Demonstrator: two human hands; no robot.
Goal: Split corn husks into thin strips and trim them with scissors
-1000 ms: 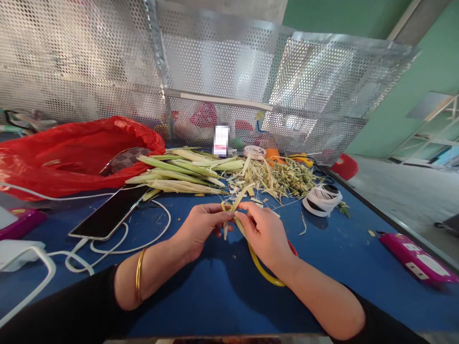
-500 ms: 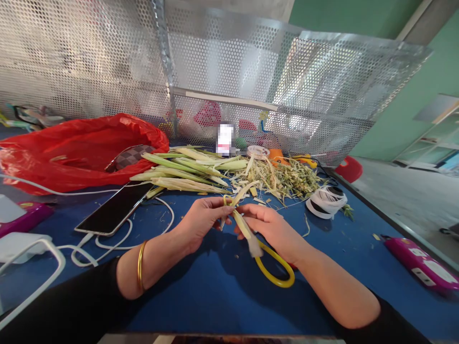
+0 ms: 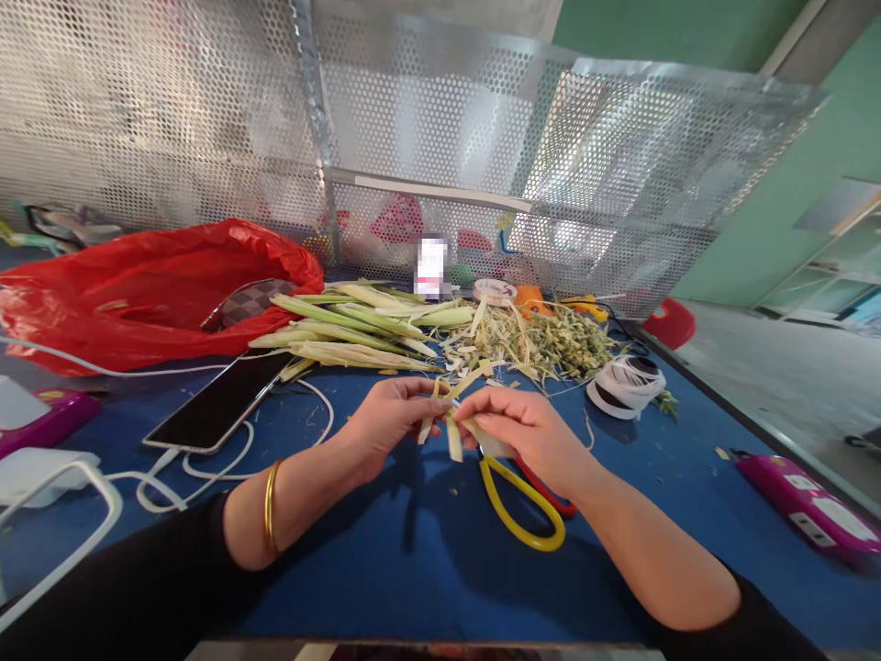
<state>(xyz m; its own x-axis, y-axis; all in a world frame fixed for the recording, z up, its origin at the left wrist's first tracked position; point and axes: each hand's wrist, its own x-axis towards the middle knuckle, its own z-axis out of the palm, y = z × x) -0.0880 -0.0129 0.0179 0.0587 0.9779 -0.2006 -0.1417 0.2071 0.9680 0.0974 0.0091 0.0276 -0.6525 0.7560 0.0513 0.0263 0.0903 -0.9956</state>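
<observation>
Pale green leaf strip (image 3: 454, 418) sits above the blue surface (image 3: 385, 569), pinched between the left hand (image 3: 385, 418) and right hand (image 3: 523, 427), fingers closed on it; scissors (image 3: 527, 500) lie beneath.

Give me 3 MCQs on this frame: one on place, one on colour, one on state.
1. Where does the phone lie?
A. left of the hands, on the blue table
B. inside the red bag
C. on the white tape roll

2. What colour are the scissor handles under the right hand?
A. both black
B. yellow and red
C. green and white

3. What are the hands doing?
A. resting flat on the table
B. holding the phone
C. pinching pale leaf strips between them

Answers: 1 A, it lies screen up on the cloth, cable plugged in. 2 B, a yellow loop and a red one show. 3 C, the left hand and right fingertips meet on the strips.
</observation>
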